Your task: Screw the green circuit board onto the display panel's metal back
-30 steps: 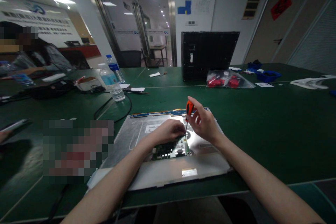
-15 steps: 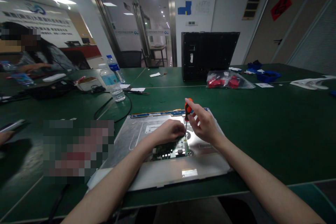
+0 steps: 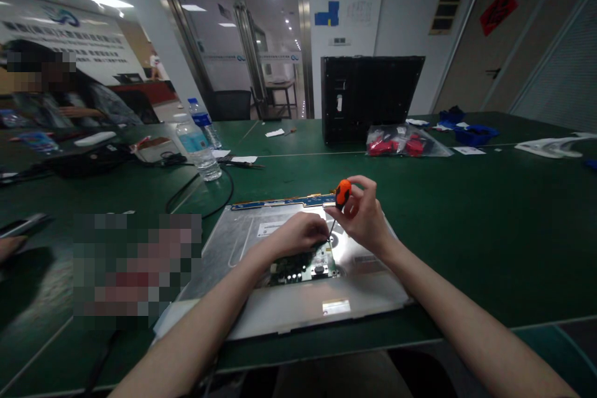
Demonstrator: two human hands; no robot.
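Observation:
An orange and black screwdriver [image 3: 344,194] is gripped at its handle by my right hand [image 3: 366,217]. Its thin shaft slants down and left to the upper edge of a green circuit board [image 3: 305,273]. Beside the tip, my left hand [image 3: 303,233] has its fingers pinched together on the board; whatever they hold is hidden. Under both hands lies a flat silver display panel [image 3: 280,311], back side up, with a narrow blue board strip [image 3: 265,204] along its far edge. The left hand covers part of the green board.
Two water bottles [image 3: 200,152] and a black cable [image 3: 232,189] are left of the panel. Farther back stand a black monitor-like casing [image 3: 368,99] and a plastic bag of red items [image 3: 405,142]. A person [image 3: 69,93] sits at the left; a blurred-out patch covers the near left.
My right hand has tilted the screwdriver handle to the right and toward me, and its fingers have curled round the handle. My left hand stays in place.

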